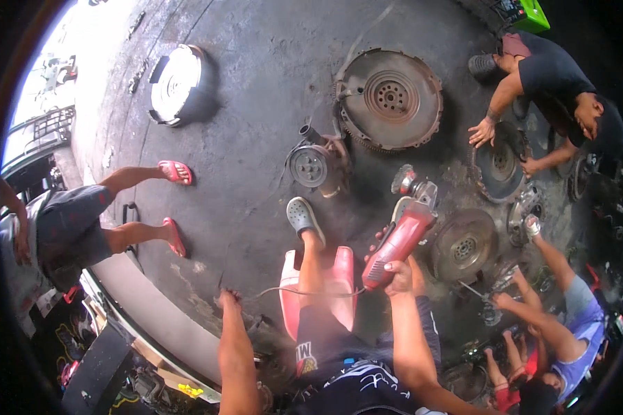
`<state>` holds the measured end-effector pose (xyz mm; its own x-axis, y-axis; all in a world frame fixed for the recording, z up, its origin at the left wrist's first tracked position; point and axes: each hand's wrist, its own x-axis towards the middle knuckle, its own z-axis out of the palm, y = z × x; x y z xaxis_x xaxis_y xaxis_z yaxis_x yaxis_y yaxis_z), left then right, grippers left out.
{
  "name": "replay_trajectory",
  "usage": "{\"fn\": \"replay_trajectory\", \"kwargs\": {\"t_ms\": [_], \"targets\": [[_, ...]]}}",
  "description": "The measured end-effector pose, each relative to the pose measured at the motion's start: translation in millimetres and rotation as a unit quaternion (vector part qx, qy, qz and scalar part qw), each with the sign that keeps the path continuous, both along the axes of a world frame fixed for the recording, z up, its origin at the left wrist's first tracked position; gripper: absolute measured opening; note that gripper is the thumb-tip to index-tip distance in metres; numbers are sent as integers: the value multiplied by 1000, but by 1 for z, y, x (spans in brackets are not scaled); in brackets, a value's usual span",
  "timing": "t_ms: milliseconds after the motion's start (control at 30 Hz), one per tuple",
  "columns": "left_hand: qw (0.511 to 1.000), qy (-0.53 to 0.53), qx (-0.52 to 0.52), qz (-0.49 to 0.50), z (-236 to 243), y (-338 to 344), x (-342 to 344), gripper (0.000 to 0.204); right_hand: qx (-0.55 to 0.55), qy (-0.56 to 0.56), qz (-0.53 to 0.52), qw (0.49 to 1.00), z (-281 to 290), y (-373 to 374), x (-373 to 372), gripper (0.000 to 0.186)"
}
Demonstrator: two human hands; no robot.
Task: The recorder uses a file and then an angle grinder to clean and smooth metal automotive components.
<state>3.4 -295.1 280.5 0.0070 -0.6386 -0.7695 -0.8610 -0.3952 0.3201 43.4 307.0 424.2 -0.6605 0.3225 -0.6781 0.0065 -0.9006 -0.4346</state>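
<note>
The red angle grinder (403, 238) is gripped by the right hand (399, 279), whose fingers and thumb are closed about its body; the tool is held above the floor, tilted, with its wire brush (402, 180) directed away from the wearer. The left hand (229, 297) is seen well to the left, near the grey cord (291, 289); how far it is closed, and whether the cord is held, cannot be told. A large toothed flywheel (422, 104) lies on the floor (256, 159) beyond the tool, with a cylindrical machine part (309, 167) beside it. The right clog (401, 207) is partly hidden by the grinder. At the right, a second flywheel (503, 166) is handled by a crouching co-worker (557, 76). Both forearms are brought in from the lower edge, the left nearly straight up, the right bent at the elbow.
</note>
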Motion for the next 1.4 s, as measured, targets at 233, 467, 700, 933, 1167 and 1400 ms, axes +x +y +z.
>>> {"fn": "replay_trajectory", "kwargs": {"t_ms": [233,467,700,933,1167,1400], "targets": [[781,194,186,-563,27,289,-48,63,9,-52,25,998,-39,-38,1,92],[552,17,468,-690,90,451,-68,96,52,-102,22,993,-52,-27,10,95],[598,30,428,-677,71,525,-14,121,53,-68,51,995,-90,36,39,96],[500,43,302,-810,25,550,-6,85,-127,-85,2,988,-166,111,40,60],[608,-10,275,-745,-50,545,5,95,-55,-256,10,965,-247,92,27,44],[688,7,161,-707,-71,541,-5,60,77,-321,52,942,-264,62,-24,43]]}}
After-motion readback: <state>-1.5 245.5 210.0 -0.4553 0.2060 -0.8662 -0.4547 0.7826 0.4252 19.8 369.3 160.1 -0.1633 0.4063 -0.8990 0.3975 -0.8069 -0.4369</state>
